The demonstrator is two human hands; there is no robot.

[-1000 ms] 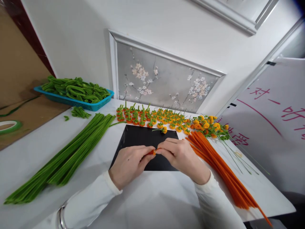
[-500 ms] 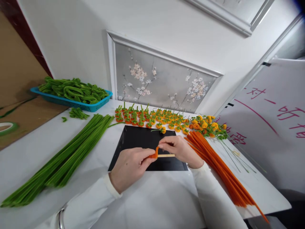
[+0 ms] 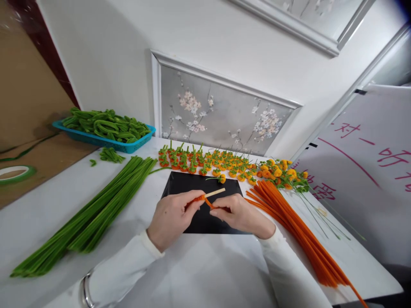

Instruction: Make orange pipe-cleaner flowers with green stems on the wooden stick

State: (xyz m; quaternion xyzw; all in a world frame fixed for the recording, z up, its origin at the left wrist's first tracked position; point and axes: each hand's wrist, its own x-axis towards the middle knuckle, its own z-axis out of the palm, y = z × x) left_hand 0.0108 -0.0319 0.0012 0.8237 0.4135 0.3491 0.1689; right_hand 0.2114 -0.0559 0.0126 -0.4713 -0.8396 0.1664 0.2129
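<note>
My left hand (image 3: pixel 175 216) pinches a thin pale stick (image 3: pixel 215 192) together with the orange pipe cleaner (image 3: pixel 208 203) coiled round it. The stick's bare end points up and to the right. My right hand (image 3: pixel 240 212) grips the free length of that orange pipe cleaner, just right of the coil. Both hands are over a black mat (image 3: pixel 205 226). On the mat's far edge lies a small orange-yellow flower (image 3: pixel 221 179) with a thin stem.
Green pipe cleaners (image 3: pixel 96 205) lie at left, orange ones (image 3: pixel 298 231) at right. Rows of small flowers (image 3: pixel 205 161) stand behind the mat, beside a flower bunch (image 3: pixel 279 171). A blue tray (image 3: pixel 128 146) holds bent green pieces. Green tape (image 3: pixel 27 174) sits far left.
My right hand has moved down with the orange strand, which now runs below the stick instead of rising above it. The stick has tilted upward. The whole view has shifted slightly.
</note>
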